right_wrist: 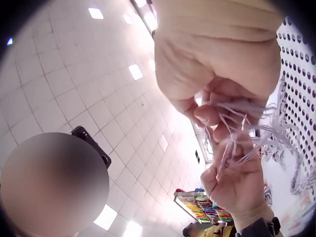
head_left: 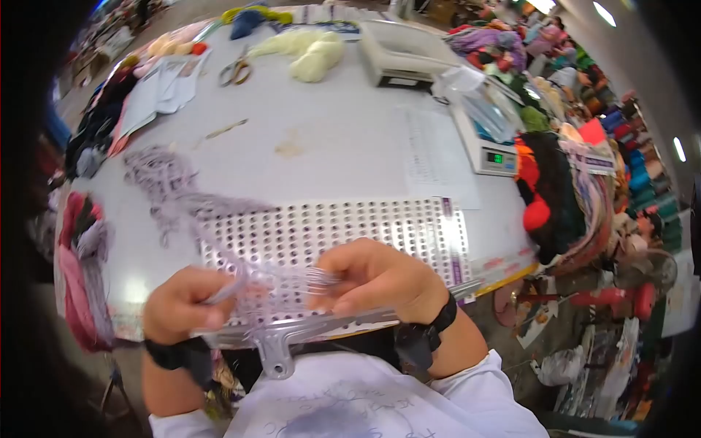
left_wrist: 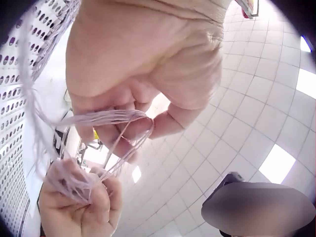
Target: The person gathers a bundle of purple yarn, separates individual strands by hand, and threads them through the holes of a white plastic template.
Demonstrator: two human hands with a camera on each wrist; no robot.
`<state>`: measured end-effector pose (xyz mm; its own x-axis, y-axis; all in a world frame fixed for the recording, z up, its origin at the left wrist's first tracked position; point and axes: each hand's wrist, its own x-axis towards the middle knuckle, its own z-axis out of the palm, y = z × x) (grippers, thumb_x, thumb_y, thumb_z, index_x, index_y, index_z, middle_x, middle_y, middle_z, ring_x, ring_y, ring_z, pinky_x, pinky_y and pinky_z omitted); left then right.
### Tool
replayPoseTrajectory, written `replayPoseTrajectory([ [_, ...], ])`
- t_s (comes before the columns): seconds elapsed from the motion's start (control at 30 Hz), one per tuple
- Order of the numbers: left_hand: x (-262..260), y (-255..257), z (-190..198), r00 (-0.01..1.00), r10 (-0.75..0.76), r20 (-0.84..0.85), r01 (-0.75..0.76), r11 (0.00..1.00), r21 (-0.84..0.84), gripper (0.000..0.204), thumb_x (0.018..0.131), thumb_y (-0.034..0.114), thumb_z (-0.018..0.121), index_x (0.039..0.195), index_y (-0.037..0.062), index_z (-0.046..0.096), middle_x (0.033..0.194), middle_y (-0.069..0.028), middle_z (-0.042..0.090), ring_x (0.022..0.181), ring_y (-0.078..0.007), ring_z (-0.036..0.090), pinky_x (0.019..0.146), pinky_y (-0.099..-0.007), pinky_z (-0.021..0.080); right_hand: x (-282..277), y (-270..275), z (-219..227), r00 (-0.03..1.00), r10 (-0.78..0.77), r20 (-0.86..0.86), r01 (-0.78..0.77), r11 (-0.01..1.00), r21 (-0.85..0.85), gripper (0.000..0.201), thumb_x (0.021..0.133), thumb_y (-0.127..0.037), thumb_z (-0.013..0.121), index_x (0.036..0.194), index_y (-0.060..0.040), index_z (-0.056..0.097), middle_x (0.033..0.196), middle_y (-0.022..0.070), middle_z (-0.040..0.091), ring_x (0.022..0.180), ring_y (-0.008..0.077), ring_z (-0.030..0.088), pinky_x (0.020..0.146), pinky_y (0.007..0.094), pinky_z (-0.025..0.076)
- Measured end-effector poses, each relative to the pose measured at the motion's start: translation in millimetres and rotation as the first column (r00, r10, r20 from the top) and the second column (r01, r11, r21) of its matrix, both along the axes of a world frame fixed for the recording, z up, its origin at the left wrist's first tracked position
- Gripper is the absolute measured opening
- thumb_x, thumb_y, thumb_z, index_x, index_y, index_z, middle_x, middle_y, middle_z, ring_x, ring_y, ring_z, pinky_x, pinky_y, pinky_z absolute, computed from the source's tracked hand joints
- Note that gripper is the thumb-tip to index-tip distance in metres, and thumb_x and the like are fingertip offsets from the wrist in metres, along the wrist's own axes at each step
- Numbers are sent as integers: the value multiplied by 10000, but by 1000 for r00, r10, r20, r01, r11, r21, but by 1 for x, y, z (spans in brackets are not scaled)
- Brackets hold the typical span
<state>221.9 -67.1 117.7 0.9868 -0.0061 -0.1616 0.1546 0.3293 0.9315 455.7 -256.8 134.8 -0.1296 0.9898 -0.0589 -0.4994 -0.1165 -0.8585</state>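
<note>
Strands of lilac yarn [head_left: 281, 276] stretch between both hands above a white board [head_left: 350, 219] punched with rows of round holes. My left hand [head_left: 186, 301] pinches the yarn between thumb and fingers; in the left wrist view a bundle of strands [left_wrist: 106, 117] runs to those fingertips. My right hand [head_left: 380, 281] grips the other side of the strands, fingers curled round them. Loose loops and thin ends [right_wrist: 234, 140] show between the two hands in the right wrist view. From the hands, the yarn trails back to a tangled lilac heap [head_left: 164, 175] on the table.
A metal bracket [head_left: 277, 350] juts from the table's front edge. Scissors [head_left: 235, 71], pale yellow yarn [head_left: 314, 57] and a white tray [head_left: 401, 55] lie at the back. A digital scale [head_left: 495, 157] stands right, beside coloured skeins [head_left: 537, 212]; pink skeins [head_left: 77, 285] hang at left.
</note>
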Motion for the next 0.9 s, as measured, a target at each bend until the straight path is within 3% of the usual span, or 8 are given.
replayPoseTrajectory([
  [0.07,-28,23,10,992,125,-9,-119,963,242,279,699,219,732,776,-35,646,602,-8,542,508,-97,463,492,-259,370,50,-33,1,945,-53,322,46,999,27,225,808,-78,640,999,18,573,758,40,598,682,94,548,596,215,437],
  [0.13,-85,64,1,943,331,-26,-305,896,323,261,739,214,704,681,-3,571,597,-12,536,467,-111,459,465,-272,374,106,-84,-13,918,-380,117,389,919,-64,105,860,-76,550,943,-14,569,577,3,447,438,54,386,382,213,267],
  [0.23,-160,137,1,574,810,-117,-810,542,-224,169,917,76,466,753,48,497,546,25,280,418,-119,363,406,-275,343,182,-154,-3,736,-676,-6,660,720,-216,142,921,-175,483,833,-84,546,525,-87,285,399,24,257,350,186,192],
  [0.37,-241,209,-11,841,541,16,-460,730,-505,100,897,117,523,926,26,554,612,1,420,533,-99,451,521,-238,412,256,-262,3,555,-819,-147,774,573,-270,165,966,-238,423,902,-127,526,564,-72,235,435,41,215,368,192,182],
  [0.43,-314,268,-46,796,604,26,-565,759,-324,110,894,118,528,947,24,550,625,-1,431,541,-98,454,530,-235,413,291,-316,10,393,-908,-145,855,419,-307,201,953,-277,454,972,-106,557,547,-62,229,427,44,225,369,196,196],
  [0.53,-418,322,-61,729,680,79,-680,733,-28,134,889,120,536,979,22,544,644,-4,446,554,-95,459,542,-230,414,321,-369,38,-148,-972,183,963,-184,-195,183,946,-261,461,980,-132,586,500,-54,276,392,62,296,363,214,266],
  [0.73,-395,366,-59,602,754,263,-753,427,500,197,879,125,551,1043,17,532,683,-11,477,580,-90,468,568,-219,417,396,-431,100,-219,-931,291,976,-203,82,189,952,-273,428,893,-155,563,488,-41,297,392,104,270,375,259,239],
  [0.9,-389,372,-61,548,712,439,-637,14,771,256,871,128,564,1096,13,522,715,-17,503,601,-86,476,589,-211,419,377,-411,142,-646,-611,458,762,-553,336,292,956,-319,398,1137,-152,556,629,14,431,432,115,297,414,273,293],
])
